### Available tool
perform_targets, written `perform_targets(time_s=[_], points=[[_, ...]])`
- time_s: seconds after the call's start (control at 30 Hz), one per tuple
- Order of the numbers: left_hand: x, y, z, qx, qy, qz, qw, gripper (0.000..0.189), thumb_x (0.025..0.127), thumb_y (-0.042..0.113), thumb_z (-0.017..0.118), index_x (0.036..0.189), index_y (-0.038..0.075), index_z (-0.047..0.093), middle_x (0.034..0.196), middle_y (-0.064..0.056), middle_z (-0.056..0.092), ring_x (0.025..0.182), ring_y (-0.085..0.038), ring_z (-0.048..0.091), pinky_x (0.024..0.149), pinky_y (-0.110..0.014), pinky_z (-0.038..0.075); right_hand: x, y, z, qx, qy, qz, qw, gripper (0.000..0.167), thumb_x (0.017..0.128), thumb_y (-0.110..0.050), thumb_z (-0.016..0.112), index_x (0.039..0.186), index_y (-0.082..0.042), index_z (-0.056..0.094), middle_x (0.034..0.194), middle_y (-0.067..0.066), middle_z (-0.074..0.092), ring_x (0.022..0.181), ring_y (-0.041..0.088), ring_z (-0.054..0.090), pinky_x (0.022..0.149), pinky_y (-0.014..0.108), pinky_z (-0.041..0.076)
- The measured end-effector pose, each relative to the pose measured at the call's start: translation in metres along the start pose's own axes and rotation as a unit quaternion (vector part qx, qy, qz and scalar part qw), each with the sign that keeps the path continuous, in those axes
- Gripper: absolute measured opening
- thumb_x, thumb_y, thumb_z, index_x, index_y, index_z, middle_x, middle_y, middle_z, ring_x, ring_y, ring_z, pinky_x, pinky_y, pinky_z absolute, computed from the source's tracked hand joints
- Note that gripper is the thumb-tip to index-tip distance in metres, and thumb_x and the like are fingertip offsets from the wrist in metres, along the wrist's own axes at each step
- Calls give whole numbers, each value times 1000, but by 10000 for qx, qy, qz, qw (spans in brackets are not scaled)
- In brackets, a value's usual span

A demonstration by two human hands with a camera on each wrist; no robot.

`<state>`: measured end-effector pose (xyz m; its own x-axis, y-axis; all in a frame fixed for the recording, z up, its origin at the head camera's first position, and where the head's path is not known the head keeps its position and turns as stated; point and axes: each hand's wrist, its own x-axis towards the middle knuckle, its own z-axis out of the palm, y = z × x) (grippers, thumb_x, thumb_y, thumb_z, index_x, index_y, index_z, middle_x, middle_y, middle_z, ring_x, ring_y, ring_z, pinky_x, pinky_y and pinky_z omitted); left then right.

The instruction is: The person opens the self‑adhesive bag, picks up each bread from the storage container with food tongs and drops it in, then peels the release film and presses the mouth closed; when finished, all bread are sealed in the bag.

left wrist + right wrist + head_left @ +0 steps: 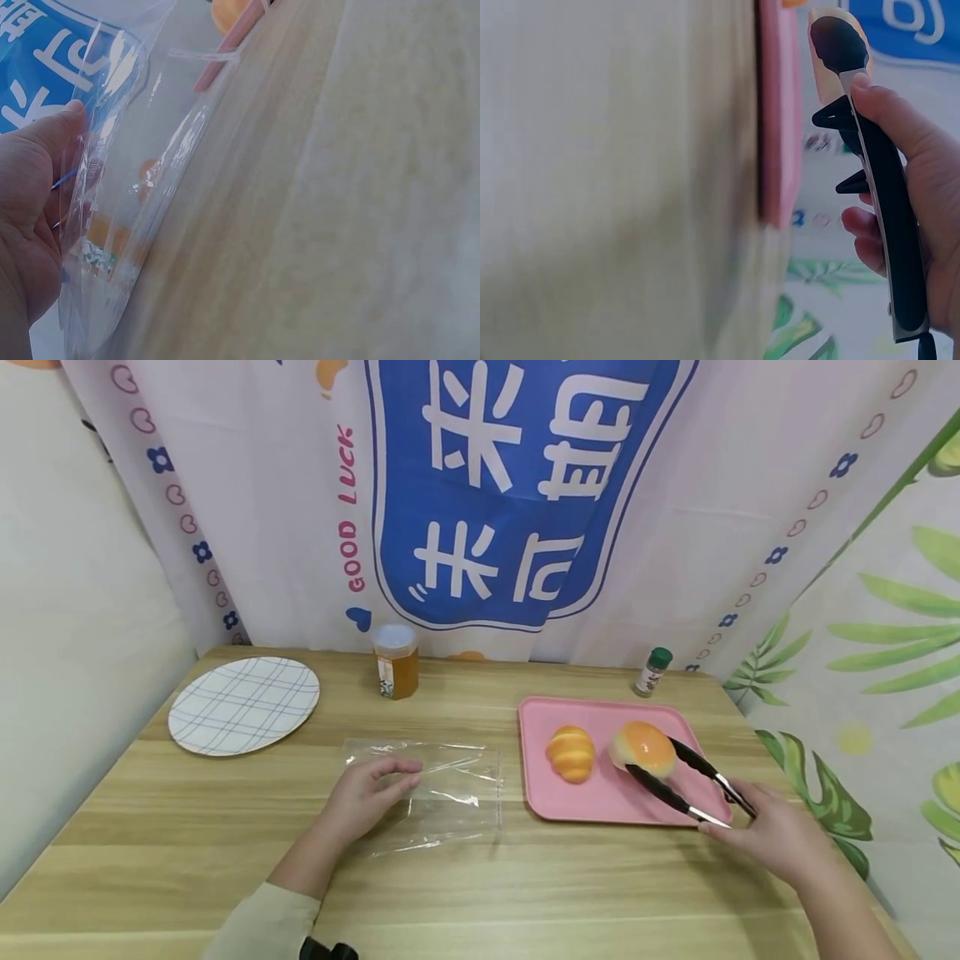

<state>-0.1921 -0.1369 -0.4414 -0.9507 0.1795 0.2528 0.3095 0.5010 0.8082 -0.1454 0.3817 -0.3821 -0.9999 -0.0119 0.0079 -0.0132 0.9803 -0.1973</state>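
A clear plastic bag (453, 802) lies on the table in front of me, and my left hand (369, 795) pinches it between thumb and fingers. In the left wrist view, the bag (139, 172) is raised beside the thumb. On the right, my right hand (776, 831) grips metal tongs (885, 202) with black tips and handle. Those tips stand on either side of a round bun (647, 749) with a glossy orange-brown top, over the pink tray (570, 806). Left of the bun on that tray sits a small croissant (572, 755).
A checked white plate (243, 706) stands at the back left. At the back edge are a honey-coloured jar (397, 668) with a pale lid and a small green-capped shaker bottle (652, 673). A printed curtain (300, 510) hangs right behind the table.
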Motion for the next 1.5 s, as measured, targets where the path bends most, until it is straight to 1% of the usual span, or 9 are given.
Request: perform_targets(time_s=[0.17,0.3,0.4,0.5,0.7,0.87,1.13,1.33,1.5], points=[[0,1,0,-38,-5,34,10000,17,90,17,71,104,8,73,108,-6,75,113,-32,65,104,-56,46,-4,-27,-6,325,243,-407,9983,90,73,-55,80,134,5,52,122,30,57,97,43,62,73,52,53],[0,0,0,-39,2,72,10000,16,90,17,71,103,8,73,107,-5,75,112,-31,65,104,-56,46,-4,-51,-10,205,459,-854,9951,89,69,-54,84,134,0,55,119,23,62,90,32,64,67,42,52],[0,0,0,-33,16,94,9999,17,90,18,71,103,8,73,106,-5,75,112,-31,66,103,-55,47,-5,-71,-11,-22,577,-1220,9908,85,68,-54,84,134,-7,57,110,11,64,73,10,56,55,25,42],[-1,0,1,-34,19,103,9999,17,90,18,71,103,8,73,106,-4,75,111,-30,66,102,-54,48,-4,-90,-9,-210,576,-1639,9846,82,67,-53,85,132,-10,59,108,4,64,66,2,47,49,20,36],[-1,1,2,-34,40,125,9999,16,88,15,72,103,7,73,105,-5,75,110,-30,66,102,-54,49,3,-119,-3,-921,699,-2505,9612,78,63,-54,85,126,-12,64,113,3,69,81,17,69,60,33,55],[-2,2,2,-28,48,181,9998,17,88,14,73,102,7,73,106,-5,75,110,-30,66,102,-54,49,8,-130,1,-1255,672,-2887,9468,81,63,-55,85,128,-13,62,115,3,69,85,19,70,66,35,57],[-3,7,1,-88,39,164,9998,15,87,13,73,102,9,73,106,-4,75,109,-29,67,103,-53,48,19,-143,1,-1330,408,-3058,9419,84,63,-56,85,131,-13,60,117,2,67,82,18,68,68,37,57],[-3,10,2,-120,-77,66,9999,16,90,16,71,104,11,73,110,-3,74,113,-29,65,105,-55,46,29,-148,5,-982,11,-2974,9497,80,66,-56,83,131,-15,61,123,3,66,99,23,69,80,43,58],[-4,13,3,-116,-93,181,9997,17,89,19,71,104,11,73,111,-3,74,112,-28,66,105,-53,47,36,-151,11,-669,-407,-2797,9569,79,69,-56,82,133,-14,60,130,6,64,110,27,66,86,47,57]])
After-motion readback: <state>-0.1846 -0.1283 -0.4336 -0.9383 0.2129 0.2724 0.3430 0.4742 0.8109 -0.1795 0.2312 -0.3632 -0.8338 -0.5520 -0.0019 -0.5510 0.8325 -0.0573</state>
